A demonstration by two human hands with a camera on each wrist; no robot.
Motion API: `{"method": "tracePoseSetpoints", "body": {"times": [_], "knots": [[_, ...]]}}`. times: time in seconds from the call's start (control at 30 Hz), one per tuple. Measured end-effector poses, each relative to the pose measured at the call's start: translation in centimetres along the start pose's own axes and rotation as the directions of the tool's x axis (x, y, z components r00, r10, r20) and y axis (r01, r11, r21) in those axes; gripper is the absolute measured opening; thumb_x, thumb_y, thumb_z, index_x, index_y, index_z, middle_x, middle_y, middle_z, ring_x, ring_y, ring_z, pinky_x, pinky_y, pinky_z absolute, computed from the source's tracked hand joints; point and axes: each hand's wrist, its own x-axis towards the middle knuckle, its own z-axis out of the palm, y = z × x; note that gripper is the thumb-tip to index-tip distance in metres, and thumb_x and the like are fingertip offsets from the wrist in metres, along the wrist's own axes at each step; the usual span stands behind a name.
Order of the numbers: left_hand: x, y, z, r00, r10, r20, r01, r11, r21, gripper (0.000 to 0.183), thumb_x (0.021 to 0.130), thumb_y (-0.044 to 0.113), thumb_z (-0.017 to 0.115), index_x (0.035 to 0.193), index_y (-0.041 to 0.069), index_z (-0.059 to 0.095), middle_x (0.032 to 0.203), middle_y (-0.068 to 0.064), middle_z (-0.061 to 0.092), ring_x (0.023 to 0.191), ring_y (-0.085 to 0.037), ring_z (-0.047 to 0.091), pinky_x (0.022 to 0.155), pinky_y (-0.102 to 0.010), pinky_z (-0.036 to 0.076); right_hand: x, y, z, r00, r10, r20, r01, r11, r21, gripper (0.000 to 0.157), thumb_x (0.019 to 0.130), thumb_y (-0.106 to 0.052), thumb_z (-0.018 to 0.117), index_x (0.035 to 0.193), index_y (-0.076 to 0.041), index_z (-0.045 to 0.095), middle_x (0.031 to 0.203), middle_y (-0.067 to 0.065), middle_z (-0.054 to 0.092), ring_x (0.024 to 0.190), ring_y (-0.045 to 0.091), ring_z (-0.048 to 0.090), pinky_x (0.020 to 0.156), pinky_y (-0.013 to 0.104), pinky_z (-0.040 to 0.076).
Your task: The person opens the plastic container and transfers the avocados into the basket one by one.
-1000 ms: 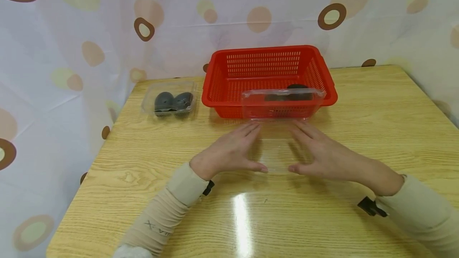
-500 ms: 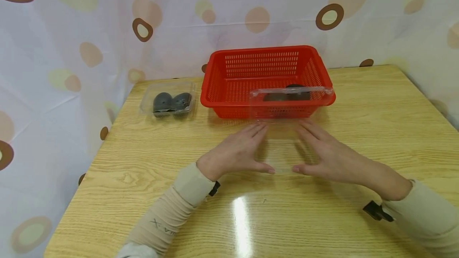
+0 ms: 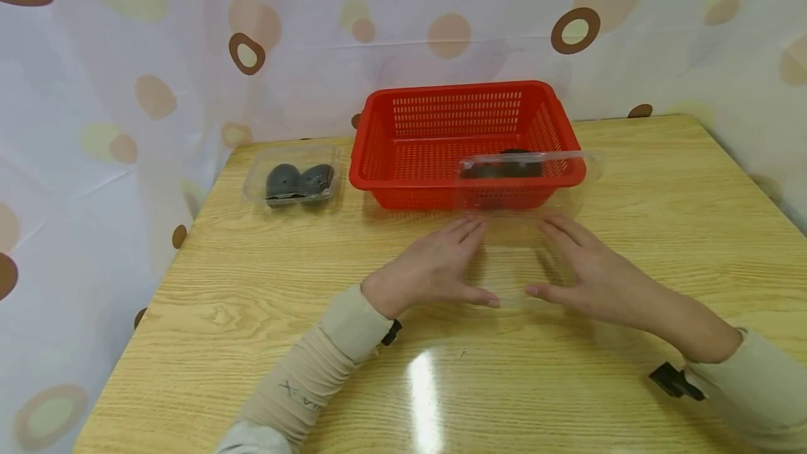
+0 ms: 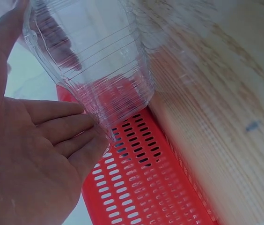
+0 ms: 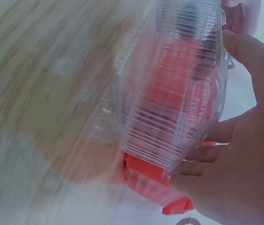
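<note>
A clear plastic clamshell box [image 3: 512, 275] sits just in front of the red basket, its lid raised at the back. My left hand [image 3: 435, 268] holds the box's left side, thumb at the near edge and fingers towards the far corner. On the opposite side my right hand [image 3: 595, 275] holds it the same way. Both wrist views show the fingers on the rim of the ribbed box; the left hand [image 4: 43, 154] and the right hand [image 5: 244, 154] keep their fingers fairly straight. Nothing is visible inside the box.
Behind the box stands a red plastic basket [image 3: 403, 191], with several dark rounded fruits [image 3: 520, 168], seen partly through the clear lid. At the back left, another clear box [image 3: 258, 188] holds two dark avocado-like fruits [image 3: 299, 181]. A patterned curtain hangs behind the wooden table [image 3: 265, 342].
Both hands and the clear box have shifted steadily to the right along the table. The raised lid has moved with them across the basket's front. The basket and the other box stay put.
</note>
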Motion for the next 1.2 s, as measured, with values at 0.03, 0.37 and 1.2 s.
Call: {"method": "tracePoseSetpoints", "body": {"times": [0.03,0.37,1.2], "knots": [[0.1,0.1,0.0,1.0,0.0,0.002,0.0,1.0,-0.001,0.111,0.082,0.075,0.057,0.158,0.004,0.019,0.166,-0.011,0.02,0.154,-0.023,0.018,0.125,-0.033,0.021,-0.1,0.1,0.0,1.0,0.008,-0.001,-0.008,1.0,-0.002,0.102,0.085,-0.058,0.07,0.153,0.004,0.028,0.161,0.021,0.023,0.146,0.044,0.025,0.11,0.067,0.033],[0.8,0.5,0.1,0.999,0.028,0.029,-0.025,0.995,-0.095,0.108,0.083,0.075,0.056,0.159,0.009,0.016,0.167,-0.006,0.017,0.155,-0.019,0.016,0.125,-0.034,0.021,-1.1,1.3,-0.4,0.998,0.068,-0.002,-0.068,0.998,0.006,0.105,0.082,-0.057,0.074,0.153,0.004,0.027,0.161,0.022,0.022,0.142,0.048,0.03,0.105,0.069,0.036],[3.3,2.2,0.5,0.992,0.113,0.053,-0.108,0.99,-0.092,0.107,0.087,0.072,0.055,0.16,0.009,0.008,0.168,-0.004,0.005,0.156,-0.014,0.003,0.126,-0.025,0.008,-3.1,4.1,-1.0,0.989,0.141,-0.035,-0.142,0.989,-0.026,0.109,0.08,-0.053,0.078,0.156,0.001,0.021,0.158,0.027,0.025,0.137,0.052,0.034,0.1,0.072,0.038]]}}
